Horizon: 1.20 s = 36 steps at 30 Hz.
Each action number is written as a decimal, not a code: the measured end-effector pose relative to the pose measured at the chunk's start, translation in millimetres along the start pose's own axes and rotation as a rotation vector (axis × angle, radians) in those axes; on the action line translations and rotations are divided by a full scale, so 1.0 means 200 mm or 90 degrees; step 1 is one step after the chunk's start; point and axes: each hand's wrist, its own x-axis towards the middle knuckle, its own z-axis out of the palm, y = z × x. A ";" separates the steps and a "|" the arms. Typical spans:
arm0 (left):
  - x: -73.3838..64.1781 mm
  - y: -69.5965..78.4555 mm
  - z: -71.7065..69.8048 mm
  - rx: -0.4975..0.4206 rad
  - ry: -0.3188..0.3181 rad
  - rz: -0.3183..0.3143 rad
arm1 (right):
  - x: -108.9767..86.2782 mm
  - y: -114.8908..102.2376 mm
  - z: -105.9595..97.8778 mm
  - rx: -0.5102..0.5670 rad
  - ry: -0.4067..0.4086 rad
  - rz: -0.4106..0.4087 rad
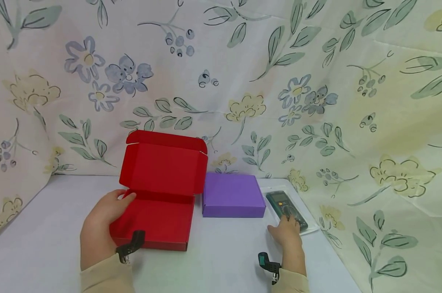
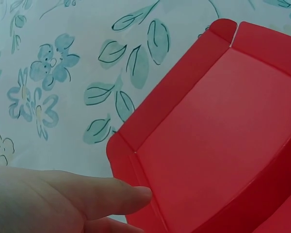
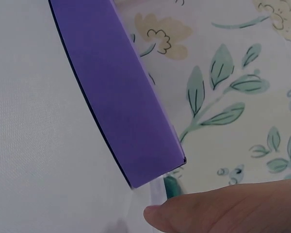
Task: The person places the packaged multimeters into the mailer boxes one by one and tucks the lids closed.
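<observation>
A red cardboard box (image 1: pixel 158 215) stands on the table with its lid (image 1: pixel 164 167) raised and its bottom bare inside. My left hand (image 1: pixel 103 221) holds the box's left side near the hinge, thumb over the edge; most of its fingers are hidden. In the left wrist view, the thumb lies against the lid's side flap (image 2: pixel 121 170). At the right, a dark green digital multimeter (image 1: pixel 279 199) lies in a clear plastic tray (image 1: pixel 310 215). My right hand (image 1: pixel 288 236) reaches over its lower half, fingertips touching it, thumb spread to the left.
A closed purple box (image 1: pixel 233 195) sits between the red box and the multimeter. The white table (image 1: pixel 221 260) meets a floral cloth backdrop (image 1: pixel 221 81) at its back and right edges.
</observation>
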 end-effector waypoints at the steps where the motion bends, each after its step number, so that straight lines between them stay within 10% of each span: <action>1: 0.00 0.00 0.00 0.000 -0.001 0.001 | 0.00 0.00 0.00 0.000 0.000 0.001; 36: 0.02 0.02 0.04 0.004 0.001 0.023 | 0.00 0.00 -0.03 -0.003 -0.005 0.049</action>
